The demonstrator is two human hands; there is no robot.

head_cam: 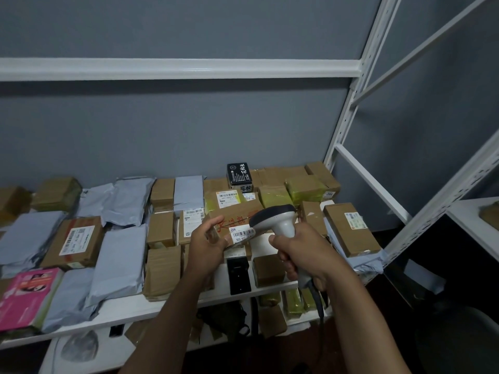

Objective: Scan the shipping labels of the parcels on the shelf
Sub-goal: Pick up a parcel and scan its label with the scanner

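My left hand (206, 238) gripped 1 cardboard parcel (235, 220) above the shelf (151, 306); my right hand (302, 252) clasped the scanner (275, 218) over its label (242, 234). Many parcels looked left to scan.

cardboard parcel (237, 215), glossy plastic scanner (280, 220), painted metal shelf (151, 306)

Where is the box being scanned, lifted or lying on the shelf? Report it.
Lifted: the left hand grips the cardboard box, tilted above the shelf, label toward the scanner in the right hand.
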